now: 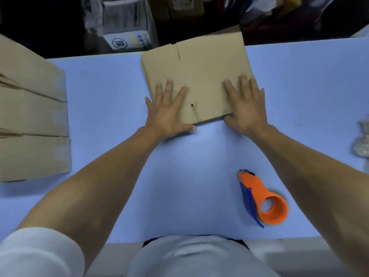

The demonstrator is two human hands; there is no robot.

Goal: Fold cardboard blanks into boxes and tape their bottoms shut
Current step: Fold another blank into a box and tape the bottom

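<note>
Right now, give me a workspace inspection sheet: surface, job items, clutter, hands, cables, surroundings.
Surface: blue table, flat.
Job items: flat cardboard blank at the far middle edge, still unfolded; orange tape dispenser lying near right, untouched; stack of folded boxes at left.
Clutter: clear object at the right edge, too blurred to identify.
Hands: left hand and right hand lie flat, fingers spread, on the blank's near corners.
Cables: nothing seen.
Surroundings: printed carton and dark stacked goods behind the table.
</note>
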